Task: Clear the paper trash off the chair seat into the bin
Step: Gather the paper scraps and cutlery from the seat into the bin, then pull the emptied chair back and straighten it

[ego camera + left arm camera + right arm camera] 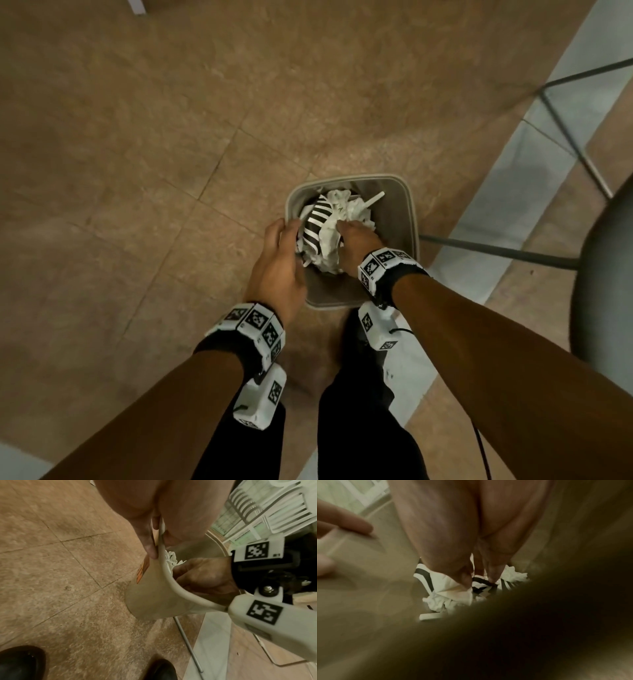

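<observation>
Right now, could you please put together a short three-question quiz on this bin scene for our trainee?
1. True or false: the right hand reaches down inside the bin.
2. Which hand touches the bin's rim? A) the left hand B) the right hand C) neither
3. Fill in: among the white paper trash in the bin lies a sheet with black and white ____.

Key: 1 true, its fingers on the crumpled paper. 2 A, the left wrist view shows its fingers on either side of the rim. 3 stripes.
</observation>
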